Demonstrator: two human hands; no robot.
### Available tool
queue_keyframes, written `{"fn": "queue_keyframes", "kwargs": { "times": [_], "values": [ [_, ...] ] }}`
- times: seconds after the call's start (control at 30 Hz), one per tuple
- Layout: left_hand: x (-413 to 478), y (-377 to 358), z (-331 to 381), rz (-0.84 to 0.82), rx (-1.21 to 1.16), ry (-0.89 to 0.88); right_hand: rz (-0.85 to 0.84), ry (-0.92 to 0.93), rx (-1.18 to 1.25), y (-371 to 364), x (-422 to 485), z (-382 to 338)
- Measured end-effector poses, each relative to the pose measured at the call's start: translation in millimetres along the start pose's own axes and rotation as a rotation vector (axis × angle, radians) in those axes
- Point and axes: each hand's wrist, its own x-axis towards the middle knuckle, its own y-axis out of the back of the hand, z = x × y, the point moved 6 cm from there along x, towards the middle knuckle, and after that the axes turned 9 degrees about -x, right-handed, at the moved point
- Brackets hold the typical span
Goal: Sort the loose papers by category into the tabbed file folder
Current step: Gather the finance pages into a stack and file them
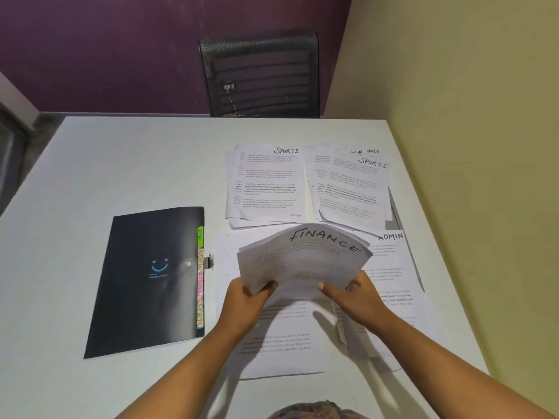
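A bundle of sheets headed FINANCE [305, 261] is lifted above the table, bowed upward. My left hand [245, 300] grips its near left corner and my right hand [357, 294] grips its near right edge, thumb on top. The black tabbed file folder [145, 282] lies closed to the left, with coloured tabs [200, 279] along its right edge reading HR, ADMIN, FINANCE, SPORTS. Farther back lies a SPORTS pile [266, 182], and to its right a mixed pile [351, 189] topped by a tilted SPORTS sheet. An ADMIN sheet [393, 267] lies at the right. More sheets [281, 340] lie under my hands.
The white table [106, 164] meets a beige wall [469, 116] along its right side. A black mesh chair [260, 74] stands beyond the far edge against a purple wall. The folder's clasp strap [208, 263] sticks out toward the papers.
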Motion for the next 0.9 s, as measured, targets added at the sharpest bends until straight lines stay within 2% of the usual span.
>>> {"fn": "queue_keyframes", "kwargs": {
  "times": [0.17,0.27,0.37,0.43,0.5,0.6,0.7,0.8,0.9],
  "values": [
    [7,9,-18,0.031,0.062,0.003,0.037,-0.087,-0.034,-3,6,20],
    [6,9,-22,0.03,0.04,0.022,0.082,-0.062,-0.066,-3,4,21],
    [6,12,-33,0.026,0.058,0.07,0.121,-0.096,-0.113,0,4,33],
    [4,21,-49,0.06,0.07,0.164,0.146,-0.174,-0.159,6,2,48],
    [-1,34,-65,0.137,0.168,0.25,0.131,-0.248,-0.215,11,-3,65],
    [-14,55,-74,0.312,0.529,0.235,0.117,-0.336,-0.297,17,-14,87],
    [-25,61,-77,0.405,0.731,0.305,0.125,-0.438,-0.281,21,-22,105],
    [-27,57,-77,0.429,0.786,0.354,0.132,-0.515,-0.205,19,-25,119],
    [-23,53,-79,0.446,0.659,0.379,0.13,-0.59,-0.119,14,-29,135]
  ]
}}
